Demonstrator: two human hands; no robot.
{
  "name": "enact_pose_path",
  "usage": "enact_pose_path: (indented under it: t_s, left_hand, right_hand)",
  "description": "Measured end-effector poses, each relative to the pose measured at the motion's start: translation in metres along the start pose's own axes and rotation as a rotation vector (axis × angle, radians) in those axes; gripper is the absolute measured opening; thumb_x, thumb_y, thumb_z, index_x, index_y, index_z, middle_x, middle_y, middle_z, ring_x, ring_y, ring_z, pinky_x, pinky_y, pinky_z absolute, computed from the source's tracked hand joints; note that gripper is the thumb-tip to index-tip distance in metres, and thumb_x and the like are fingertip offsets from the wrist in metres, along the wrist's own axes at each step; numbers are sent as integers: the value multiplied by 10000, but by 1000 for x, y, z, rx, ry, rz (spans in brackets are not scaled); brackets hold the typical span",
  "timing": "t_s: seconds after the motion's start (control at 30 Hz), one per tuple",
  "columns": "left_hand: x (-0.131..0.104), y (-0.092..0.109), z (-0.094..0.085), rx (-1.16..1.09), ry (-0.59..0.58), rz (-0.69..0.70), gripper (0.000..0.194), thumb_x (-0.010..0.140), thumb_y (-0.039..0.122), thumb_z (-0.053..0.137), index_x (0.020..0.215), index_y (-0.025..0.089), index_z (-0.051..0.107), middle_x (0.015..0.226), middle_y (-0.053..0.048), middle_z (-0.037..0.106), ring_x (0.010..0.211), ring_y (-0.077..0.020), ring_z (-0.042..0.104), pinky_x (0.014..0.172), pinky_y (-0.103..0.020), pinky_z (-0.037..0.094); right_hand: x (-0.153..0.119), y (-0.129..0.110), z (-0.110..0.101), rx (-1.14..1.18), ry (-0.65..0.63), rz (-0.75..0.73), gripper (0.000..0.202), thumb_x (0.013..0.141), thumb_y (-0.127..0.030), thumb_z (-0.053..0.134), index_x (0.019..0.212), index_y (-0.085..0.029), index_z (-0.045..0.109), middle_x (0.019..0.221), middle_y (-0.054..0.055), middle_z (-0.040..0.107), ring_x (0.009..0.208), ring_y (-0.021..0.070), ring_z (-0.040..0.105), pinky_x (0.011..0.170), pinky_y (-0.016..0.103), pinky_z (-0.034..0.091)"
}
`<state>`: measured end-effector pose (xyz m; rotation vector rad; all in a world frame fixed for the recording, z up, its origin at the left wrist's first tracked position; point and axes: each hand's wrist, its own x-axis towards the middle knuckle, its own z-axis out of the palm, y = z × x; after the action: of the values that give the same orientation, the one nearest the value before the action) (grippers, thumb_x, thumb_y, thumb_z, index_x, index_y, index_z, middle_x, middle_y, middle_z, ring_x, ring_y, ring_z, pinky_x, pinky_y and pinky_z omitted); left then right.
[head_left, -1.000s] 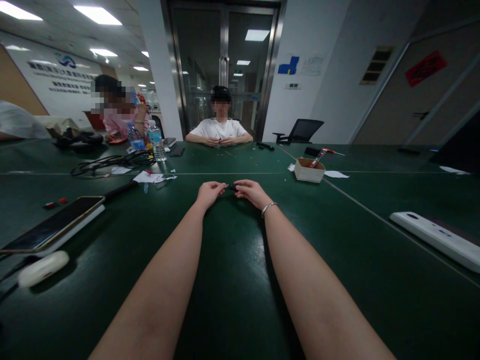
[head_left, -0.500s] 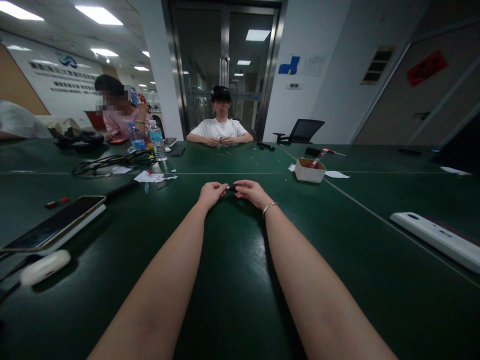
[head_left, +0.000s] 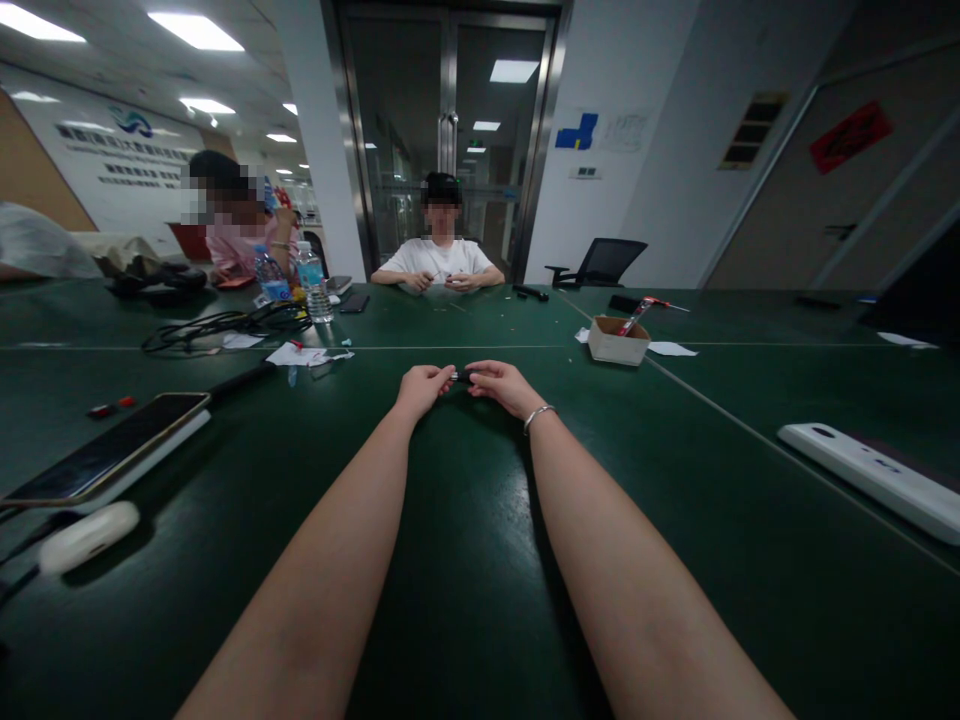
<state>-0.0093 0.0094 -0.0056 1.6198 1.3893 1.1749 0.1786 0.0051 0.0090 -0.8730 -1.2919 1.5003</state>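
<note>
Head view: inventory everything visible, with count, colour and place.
table: one, dark green, foreground
small object: one, black, centre
phone: one, black, near left
rounded object: one, white, near left
long device: one, white, right
box: one, pale, right of centre
bottles: two, clear with blue labels, far left
cables: count unclear, black, left
papers: several, white, left and right
chair: one, black, beyond table
glass doors: two, silver-framed, straight ahead
people: three, white or pink tops, across table
ceiling lights: several, white, upper left
sheet: one, red, upper right
bracelet: one, silver, right wrist
left hand: one, bare, small object's left end
right hand: one, bare, its right end
</note>
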Motion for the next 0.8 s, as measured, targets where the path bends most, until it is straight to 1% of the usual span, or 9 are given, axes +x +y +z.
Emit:
enact_pose_path:
  t_s: [0.13,0.27,0.4,0.53,0.6,0.67,0.73,0.8]
  left_hand:
    - [-2,2,0,-11,-13,5,380,740,530,602,710,163,691,641,-34,650,572,-131,541,567,-265,395]
    - [-3,6,1,-68,-15,23,316,692,477,669,712,162,679,635,-27,644,584,-131,543,578,-264,398]
    - [-6,7,-1,-152,-47,81,277,646,387,728,802,163,683,734,-38,675,695,-149,595,692,-291,459]
    - [-7,8,-2,-215,-65,136,309,594,279,776,860,166,668,871,-57,693,816,-160,629,819,-324,480]
    - [-8,10,-1,-216,-62,110,338,606,291,777,899,170,662,893,-61,692,817,-161,635,798,-315,486]
    - [-7,11,1,-211,-40,43,337,674,374,733,934,174,652,871,-62,689,761,-160,638,713,-296,486]
    - [-6,10,2,-199,-22,-16,335,743,453,658,922,170,648,801,-59,682,679,-154,624,631,-280,467]
    - [-5,10,2,-179,-22,-15,324,763,467,627,876,165,654,738,-51,669,632,-144,600,601,-271,452]
  right_hand:
    - [0,0,0,15,9,9,165,778,-21,689,913,-117,680,708,27,703,575,85,671,562,153,579]
    - [1,0,-1,15,28,19,149,777,-38,698,905,-113,685,722,40,710,571,91,670,561,163,582]
    - [1,0,-1,21,32,20,118,790,-54,694,894,-109,685,730,55,719,568,96,670,561,169,583]
    - [2,1,-1,32,32,22,110,774,-77,728,869,-99,679,708,66,714,554,102,667,541,170,579]
    - [2,1,-1,41,36,27,105,775,-69,725,866,-92,677,688,65,709,548,102,667,536,167,576]
    - [2,0,0,51,42,31,91,787,-45,702,861,-90,675,678,60,706,543,101,668,533,161,574]
    - [0,-2,1,52,43,40,94,799,-18,675,857,-92,674,677,53,706,538,97,670,527,153,573]
    - [-1,-4,3,45,39,53,108,810,1,650,861,-92,673,669,50,705,529,92,668,525,149,572]
